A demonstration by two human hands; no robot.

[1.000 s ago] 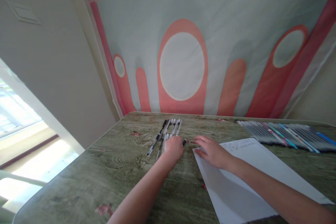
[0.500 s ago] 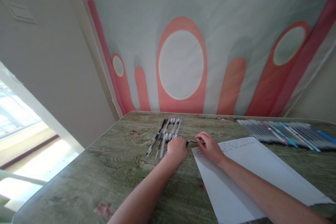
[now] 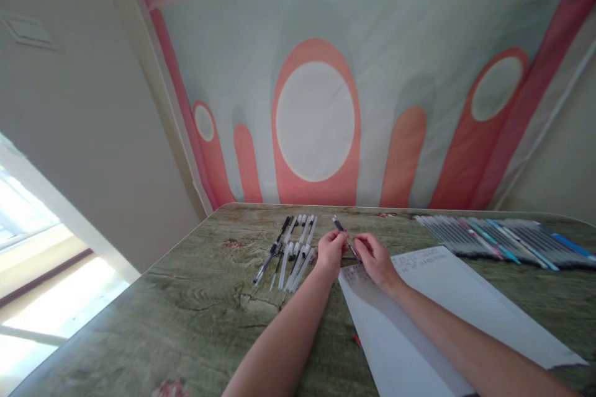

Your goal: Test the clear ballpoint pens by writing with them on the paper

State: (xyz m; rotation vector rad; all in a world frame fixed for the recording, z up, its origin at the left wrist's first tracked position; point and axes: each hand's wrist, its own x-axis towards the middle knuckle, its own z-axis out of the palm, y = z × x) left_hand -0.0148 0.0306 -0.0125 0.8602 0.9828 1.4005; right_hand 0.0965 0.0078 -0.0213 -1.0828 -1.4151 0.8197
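Observation:
My left hand is closed around a slim dark pen, whose light-tipped end sticks up past the fingers. My right hand pinches the lower stretch of that pen, close beside the left hand. Whether it is one piece or two parts held end to end is too small to tell. Left of my hands lie several clear pen barrels with white ends in two rows, and dark pens slant along their left side. A white sheet of paper with rows of handwriting lies under my right wrist and forearm.
At the right back lies a long row of grey pens, with a few pink, teal and blue ones among them. The wood-patterned table meets a wall with a pink arch pattern at its far edge.
My left hand has come away from the pen barrels and moved right, up to my right hand. The dark pen now stands slanted between both hands. The view has shifted slightly.

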